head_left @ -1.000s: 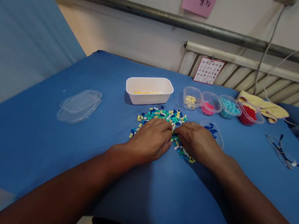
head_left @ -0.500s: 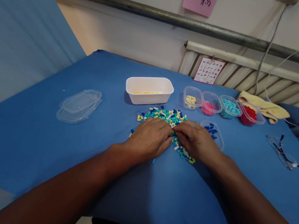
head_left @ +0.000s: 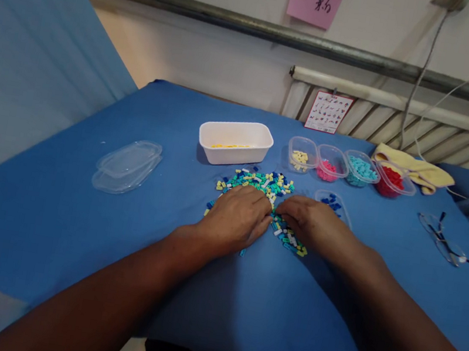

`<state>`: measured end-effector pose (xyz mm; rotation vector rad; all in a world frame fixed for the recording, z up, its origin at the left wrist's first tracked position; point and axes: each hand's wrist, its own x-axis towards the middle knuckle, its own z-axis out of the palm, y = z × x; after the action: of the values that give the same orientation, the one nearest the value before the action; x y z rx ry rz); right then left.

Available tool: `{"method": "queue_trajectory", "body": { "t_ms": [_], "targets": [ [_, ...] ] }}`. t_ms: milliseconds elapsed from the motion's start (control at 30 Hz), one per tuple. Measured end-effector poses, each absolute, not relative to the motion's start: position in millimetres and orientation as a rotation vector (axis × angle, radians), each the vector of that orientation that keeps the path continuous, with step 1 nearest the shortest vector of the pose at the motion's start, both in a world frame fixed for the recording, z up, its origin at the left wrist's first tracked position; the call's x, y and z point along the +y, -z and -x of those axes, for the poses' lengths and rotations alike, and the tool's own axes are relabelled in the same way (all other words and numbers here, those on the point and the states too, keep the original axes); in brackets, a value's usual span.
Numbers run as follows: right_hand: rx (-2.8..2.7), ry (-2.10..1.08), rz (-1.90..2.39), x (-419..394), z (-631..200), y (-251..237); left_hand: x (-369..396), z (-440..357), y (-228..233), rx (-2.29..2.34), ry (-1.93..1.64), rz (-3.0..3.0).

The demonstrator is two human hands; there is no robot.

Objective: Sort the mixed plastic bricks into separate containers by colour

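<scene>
A loose pile of small plastic building pieces (head_left: 275, 183) in green, yellow, white and blue lies spread on the blue cloth. My left hand (head_left: 237, 216) rests over the near left part of the pile, its fingers curled down and hiding what is beneath. Just to its right, my right hand (head_left: 316, 223) has thumb and fingers pinched together over the pieces. Whatever either hand grips is too small or too hidden to name. Beside the right hand, partly behind it, stands a clear container (head_left: 347, 216) with dark blue pieces (head_left: 332, 201).
Behind the pile stands a white tub (head_left: 237, 157) with some yellow pieces. A row of clear containers holds pale yellow, pink (head_left: 327, 167), turquoise (head_left: 361, 169) and red pieces (head_left: 390, 181). Clear lids (head_left: 126, 167) lie left; glasses (head_left: 442, 237) and a yellow cloth (head_left: 418, 169) lie right.
My right hand has shifted slightly to the right, widening the gap between the hands. My left hand stays nearly in place over the pile. The view has moved very slightly.
</scene>
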<state>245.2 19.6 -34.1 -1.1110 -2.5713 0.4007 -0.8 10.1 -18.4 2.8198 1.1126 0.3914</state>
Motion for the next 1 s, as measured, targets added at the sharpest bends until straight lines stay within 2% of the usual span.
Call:
{"method": "queue_trajectory", "body": {
  "t_ms": [733,1000],
  "targets": [
    [-2.639,-0.217,1.271,14.6,-230.7,30.8,9.5,-0.9,17.1,1.107,-0.399,-2.832],
    [-2.358,-0.412,1.261,18.5,-239.7,35.0,9.4,-0.1,16.1,1.117,-0.379,-2.827]
  ]
}}
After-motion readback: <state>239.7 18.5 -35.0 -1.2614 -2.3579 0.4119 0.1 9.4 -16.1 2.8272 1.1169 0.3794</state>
